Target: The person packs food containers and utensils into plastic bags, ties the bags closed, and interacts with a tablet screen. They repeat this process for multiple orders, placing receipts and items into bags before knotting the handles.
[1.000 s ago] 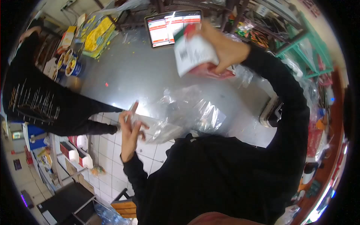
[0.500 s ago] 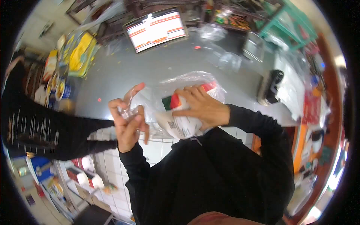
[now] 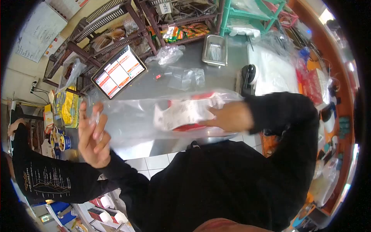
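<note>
A clear plastic bag [image 3: 129, 112] stretches across in front of my body. Inside or beneath its film lies a red and white package [image 3: 185, 113] with a printed paper label; the film makes it hard to tell where the bag opens. At the bag's left end my left hand [image 3: 94, 135] is raised, fingers curled around a gathered bit of the plastic. My right hand [image 3: 230, 117], smeared by motion, grips the package at its right end, fingers over the label.
A lit tablet [image 3: 119, 72] leans by the brown rack. Behind the bag are a steel tray [image 3: 215, 50], loose plastic [image 3: 185, 78] and a black device [image 3: 248, 79]. Far left, a yellow-filled container [image 3: 69, 108] and small tubs [image 3: 63, 142] stand near another person's black sleeve [image 3: 83, 181].
My left hand has moved left and the right hand right, drawing the bag out long between them. The package now lies flatter, label up. The view has turned and shifted.
</note>
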A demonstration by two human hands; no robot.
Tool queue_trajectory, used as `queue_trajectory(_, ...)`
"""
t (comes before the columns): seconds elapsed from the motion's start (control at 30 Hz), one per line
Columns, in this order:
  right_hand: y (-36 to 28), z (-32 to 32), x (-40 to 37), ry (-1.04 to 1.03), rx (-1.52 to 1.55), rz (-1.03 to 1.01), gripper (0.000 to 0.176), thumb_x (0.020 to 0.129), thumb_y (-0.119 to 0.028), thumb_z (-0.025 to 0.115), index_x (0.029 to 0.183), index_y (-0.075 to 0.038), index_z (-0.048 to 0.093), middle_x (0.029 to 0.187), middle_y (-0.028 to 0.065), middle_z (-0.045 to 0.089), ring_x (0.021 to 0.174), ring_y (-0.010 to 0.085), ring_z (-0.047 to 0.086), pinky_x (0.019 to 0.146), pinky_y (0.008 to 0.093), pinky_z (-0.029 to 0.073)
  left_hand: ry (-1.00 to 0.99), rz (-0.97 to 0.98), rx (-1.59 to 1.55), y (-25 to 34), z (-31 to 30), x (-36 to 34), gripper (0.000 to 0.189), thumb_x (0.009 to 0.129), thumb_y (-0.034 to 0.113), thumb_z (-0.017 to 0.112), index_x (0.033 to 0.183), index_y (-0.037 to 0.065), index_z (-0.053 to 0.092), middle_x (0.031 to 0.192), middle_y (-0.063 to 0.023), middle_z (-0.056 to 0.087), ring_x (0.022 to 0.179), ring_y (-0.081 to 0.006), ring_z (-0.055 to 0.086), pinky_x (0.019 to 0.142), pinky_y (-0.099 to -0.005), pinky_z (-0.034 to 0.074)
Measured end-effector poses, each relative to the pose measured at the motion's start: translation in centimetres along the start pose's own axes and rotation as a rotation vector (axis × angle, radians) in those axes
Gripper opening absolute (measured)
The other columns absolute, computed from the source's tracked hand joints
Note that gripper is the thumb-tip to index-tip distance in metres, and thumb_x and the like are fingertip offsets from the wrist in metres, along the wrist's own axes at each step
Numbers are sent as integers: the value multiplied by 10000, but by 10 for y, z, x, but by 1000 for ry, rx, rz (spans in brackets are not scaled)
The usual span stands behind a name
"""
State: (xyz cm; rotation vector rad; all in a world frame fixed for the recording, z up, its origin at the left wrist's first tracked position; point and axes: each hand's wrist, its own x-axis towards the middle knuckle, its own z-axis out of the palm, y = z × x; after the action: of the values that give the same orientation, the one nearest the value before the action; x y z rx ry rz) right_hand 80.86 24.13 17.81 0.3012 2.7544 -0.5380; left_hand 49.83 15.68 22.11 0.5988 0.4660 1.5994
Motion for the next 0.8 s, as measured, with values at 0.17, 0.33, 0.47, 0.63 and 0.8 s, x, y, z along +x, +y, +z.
queue_trajectory(0.17, 45, -73, -23, 595, 22, -508, 196, 803, -134, 438, 960, -32, 496, 804, 151, 550, 702, 270, 559, 601, 346, 443, -57, 66, 639, -1, 18, -21, 427, 800, -22, 418, 1180, 82, 253, 925, -135, 443, 478, -87, 439, 320, -177, 420)
queue_trajectory(0.33, 182, 50, 165, 895, -190, 498, 468, 767, -314, 521, 1138, -58, 398, 935, 148, 541, 835, 312, 540, 696, 393, 451, 317, -6, 978, -11, -2, -42, 448, 807, 15, 457, 1179, 124, 231, 928, -125, 469, 491, -104, 464, 365, -211, 445)
queue_trajectory(0.47, 230, 126, 190, 622, 96, 518, 241, 721, -79, 440, 941, -61, 537, 844, 212, 559, 822, 344, 555, 728, 433, 444, 340, -51, 1102, 9, -38, -59, 443, 817, 39, 458, 1185, 122, 226, 1031, -161, 465, 520, -115, 489, 400, -208, 464)
queue_trajectory(0.63, 36, -55, 153, 810, 607, -227, 167, 727, -87, 501, 844, 30, 521, 796, 166, 557, 645, 234, 599, 534, 301, 470, 339, 86, 982, 21, -64, -56, 480, 811, 21, 435, 1216, 136, 205, 1124, -188, 432, 604, -130, 513, 426, -204, 471)
queue_trajectory(0.8, -38, 86, 301, 323, 330, -788, 130, 709, -96, 494, 764, 0, 562, 829, 145, 579, 760, 289, 546, 608, 331, 458, 369, 216, 676, 11, -76, -52, 496, 788, -9, 442, 1213, 146, 239, 1148, -173, 403, 590, -117, 468, 370, -168, 420)
